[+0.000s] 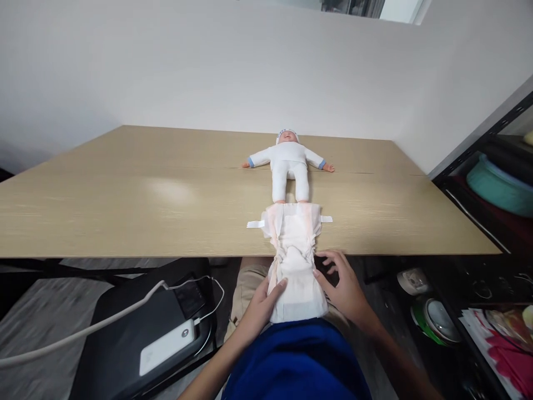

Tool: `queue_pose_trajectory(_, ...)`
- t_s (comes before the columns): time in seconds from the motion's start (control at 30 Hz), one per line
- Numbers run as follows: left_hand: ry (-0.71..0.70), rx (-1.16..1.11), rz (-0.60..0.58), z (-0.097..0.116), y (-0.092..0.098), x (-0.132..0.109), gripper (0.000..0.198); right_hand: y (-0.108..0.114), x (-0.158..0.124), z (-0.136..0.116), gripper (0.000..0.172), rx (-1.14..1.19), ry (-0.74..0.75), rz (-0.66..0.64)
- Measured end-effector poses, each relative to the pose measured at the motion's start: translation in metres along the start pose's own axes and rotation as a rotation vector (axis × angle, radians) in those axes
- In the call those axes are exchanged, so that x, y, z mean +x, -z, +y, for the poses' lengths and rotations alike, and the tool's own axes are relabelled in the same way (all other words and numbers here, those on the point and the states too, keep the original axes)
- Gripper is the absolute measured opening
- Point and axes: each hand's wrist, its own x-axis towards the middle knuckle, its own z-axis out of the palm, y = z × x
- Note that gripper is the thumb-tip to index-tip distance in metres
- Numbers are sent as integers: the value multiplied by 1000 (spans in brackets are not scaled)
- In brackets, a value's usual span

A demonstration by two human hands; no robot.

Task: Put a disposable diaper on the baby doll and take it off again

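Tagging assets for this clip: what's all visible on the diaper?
The diaper is white with faint pink areas, soft and papery-looking, ruffled along its narrower middle. It's opened lengthwise, with white tabs sticking out either side at the far end. That end lies on the table by the doll's feet; the near end extends past the edge. The left hand grips its left side; the right hand's thumb is at its right edge.
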Motion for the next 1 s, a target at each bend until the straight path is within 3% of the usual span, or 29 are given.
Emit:
queue_pose_trajectory(0.2, -17, 45, -80, -3, -3, -8, 88, -16, 61, -31, 35, -144, 235, -92)
queue_pose_trajectory(0.4, -106, 306, -85, -4, 8, -15, 76, -55, 125, -22, 66, -471, 313, -244)
queue_pose_trajectory(0.53, -228, 572, -46, 3, 23, -26, 53, -66, 126, -10, 72, -559, 316, -301)
queue_pose_trajectory(0.67, -524, 787, 111, 31, 46, -25, 41, -67, 105, -5, 69, -608, 331, -320)
queue_pose_trajectory(0.77, -761, 865, 215, 66, 65, 6, 43, -66, 95, -4, 66, -635, 338, -301)
queue_pose_trajectory(0.87, -1010, 1051, 222, 102, 81, 68, 39, -67, 93, -5, 65, -649, 340, -297)
queue_pose_trajectory(0.9, -1066, 1114, 180, 113, 85, 92, 40, -67, 93, -6, 65, -654, 338, -295)
queue_pose_trajectory(1.0, -1137, 1320, -155, 137, 85, 160, 61, -69, 93, -6, 65, -663, 319, -280)
